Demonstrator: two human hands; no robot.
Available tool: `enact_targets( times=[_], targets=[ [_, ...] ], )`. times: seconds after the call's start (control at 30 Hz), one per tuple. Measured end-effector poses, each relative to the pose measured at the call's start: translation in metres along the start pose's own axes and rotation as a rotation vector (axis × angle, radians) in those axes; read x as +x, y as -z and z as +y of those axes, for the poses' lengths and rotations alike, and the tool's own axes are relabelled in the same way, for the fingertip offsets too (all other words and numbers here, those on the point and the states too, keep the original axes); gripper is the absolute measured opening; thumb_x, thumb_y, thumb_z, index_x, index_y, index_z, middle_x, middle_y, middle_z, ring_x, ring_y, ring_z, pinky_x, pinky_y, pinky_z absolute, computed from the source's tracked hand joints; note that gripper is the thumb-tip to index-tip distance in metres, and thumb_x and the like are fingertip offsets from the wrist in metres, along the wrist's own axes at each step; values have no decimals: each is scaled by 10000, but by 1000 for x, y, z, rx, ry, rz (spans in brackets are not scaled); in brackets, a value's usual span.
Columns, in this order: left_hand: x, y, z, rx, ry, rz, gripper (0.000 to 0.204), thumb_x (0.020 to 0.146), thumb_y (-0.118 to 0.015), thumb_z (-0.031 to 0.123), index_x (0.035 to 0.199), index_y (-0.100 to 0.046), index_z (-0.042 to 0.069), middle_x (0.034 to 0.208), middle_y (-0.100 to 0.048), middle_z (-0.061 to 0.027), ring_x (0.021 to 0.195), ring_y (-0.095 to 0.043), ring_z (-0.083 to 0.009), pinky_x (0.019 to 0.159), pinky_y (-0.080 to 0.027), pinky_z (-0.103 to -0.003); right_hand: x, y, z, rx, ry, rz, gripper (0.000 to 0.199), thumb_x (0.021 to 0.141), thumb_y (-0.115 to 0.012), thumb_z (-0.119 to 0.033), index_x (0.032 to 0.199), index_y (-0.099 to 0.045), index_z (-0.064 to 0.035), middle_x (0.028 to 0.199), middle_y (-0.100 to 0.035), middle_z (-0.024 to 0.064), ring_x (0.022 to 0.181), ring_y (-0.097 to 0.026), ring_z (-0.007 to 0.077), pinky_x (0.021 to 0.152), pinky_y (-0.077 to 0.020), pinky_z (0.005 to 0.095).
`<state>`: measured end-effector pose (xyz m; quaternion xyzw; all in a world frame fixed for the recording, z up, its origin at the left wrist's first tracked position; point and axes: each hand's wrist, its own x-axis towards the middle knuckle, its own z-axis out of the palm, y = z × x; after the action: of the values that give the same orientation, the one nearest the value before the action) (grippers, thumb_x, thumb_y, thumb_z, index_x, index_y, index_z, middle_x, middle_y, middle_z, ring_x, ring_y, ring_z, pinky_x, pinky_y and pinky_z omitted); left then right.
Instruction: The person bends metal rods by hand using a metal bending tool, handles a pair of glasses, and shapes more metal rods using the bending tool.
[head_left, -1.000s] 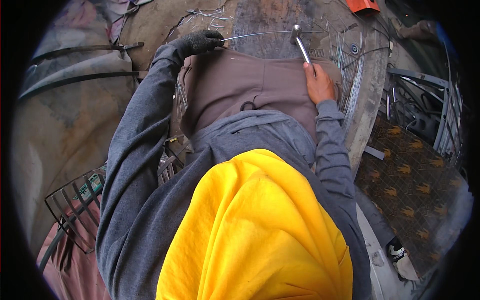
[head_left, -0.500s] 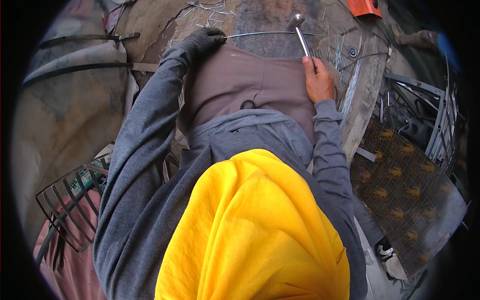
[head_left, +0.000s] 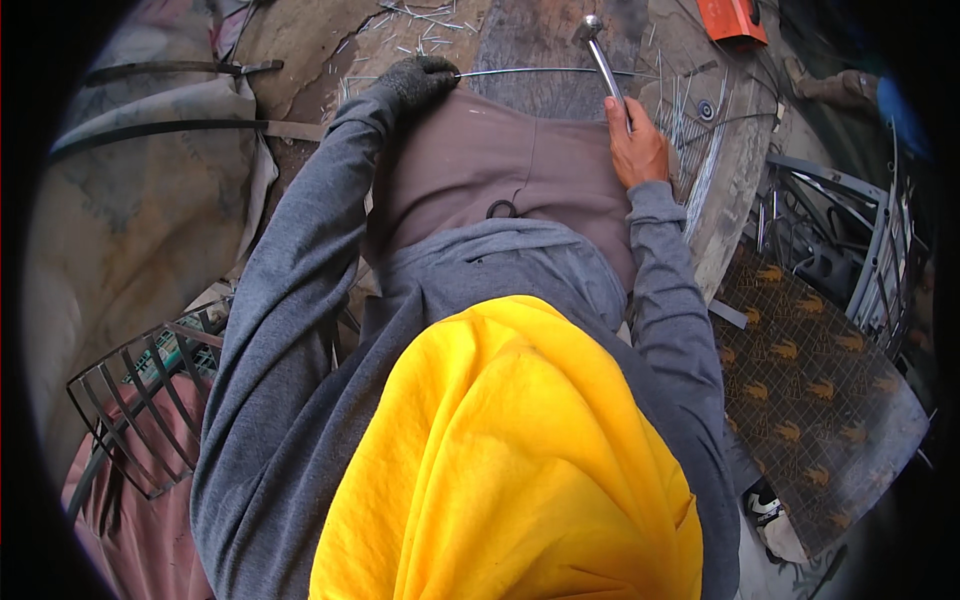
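Background, far left: one stained grey-brown tarpaulin (head_left: 140, 240), with two dark metal strips (head_left: 200, 127) across it; below, a barred metal rack (head_left: 138, 408) over maroon cloth (head_left: 135, 545).

Left hand (head_left: 420, 82), mine: one, in a dark glove, fingers closed around a thin metal rod (head_left: 530, 69) near the left side of my lap. Short cut pieces (head_left: 430, 20) lie scattered just beyond it.

Rod: one, slender, pale, slightly bowed. Its long axis runs crosswise, from my left grip out to the right, over a dark plank (head_left: 520, 35) and just past my brown trousers (head_left: 480, 160). Its right end reaches beyond the hammer, on the far side of my right hand.

Hammer (head_left: 604, 63): one, metal, handle pointing away from me and crossing the rod's line at a steep angle; head past the rod. Whether handle and rod touch, I cannot tell.

Right hand (head_left: 640, 148), mine: one, bare, wrapped around the hammer's handle. The left has the rod itself; the right is nearer its free end.

Far right: loose thin rods (head_left: 708, 175) beside my right hand, an orange object (head_left: 730, 20), a grey metal frame (head_left: 872, 210), one patterned board (head_left: 810, 400).
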<state>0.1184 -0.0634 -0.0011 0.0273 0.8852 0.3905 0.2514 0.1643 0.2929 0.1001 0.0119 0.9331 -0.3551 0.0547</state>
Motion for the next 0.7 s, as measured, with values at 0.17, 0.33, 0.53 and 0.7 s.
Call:
enact_targets(
  times=[0.17, 0.33, 0.53, 0.7],
  targets=[
    [1, 2, 7, 28, -13, -3, 388, 899, -601, 375, 1194, -688, 139, 1202, -678, -121, 1127, -628, -292, 1004, -463, -383, -2, -12, 12, 11, 55, 46, 460, 970, -518, -516, 1126, -632, -99, 874, -687, 207, 838, -650, 446, 743, -499, 476],
    [-5, 2, 14, 32, -19, -3, 378, 937, -607, 334, 1186, -674, 57, 1122, -703, -127, 1060, -643, -226, 975, -472, -354, 5, -10, 14, -116, -35, -147, 451, 965, -535, -510, 1121, -636, -99, 857, -690, 204, 840, -654, 443, 738, -503, 471],
    [-6, 8, 12, 6, 16, -9, 379, 940, -601, 334, 1195, -671, 62, 1141, -699, -126, 1085, -639, -233, 983, -467, -359, -7, 3, 0, 1, 40, 118, 418, 973, -549, -472, 1109, -651, -91, 869, -690, 198, 814, -672, 404, 712, -510, 449],
    [-8, 24, 9, 104, -13, -50, 370, 944, -596, 330, 1203, -671, 77, 1159, -693, -118, 1097, -628, -222, 994, -457, -355, -7, 5, 12, 28, 143, 261, 402, 975, -554, -458, 1102, -651, -89, 872, -694, 196, 804, -676, 397, 690, -514, 441]
  ],
)
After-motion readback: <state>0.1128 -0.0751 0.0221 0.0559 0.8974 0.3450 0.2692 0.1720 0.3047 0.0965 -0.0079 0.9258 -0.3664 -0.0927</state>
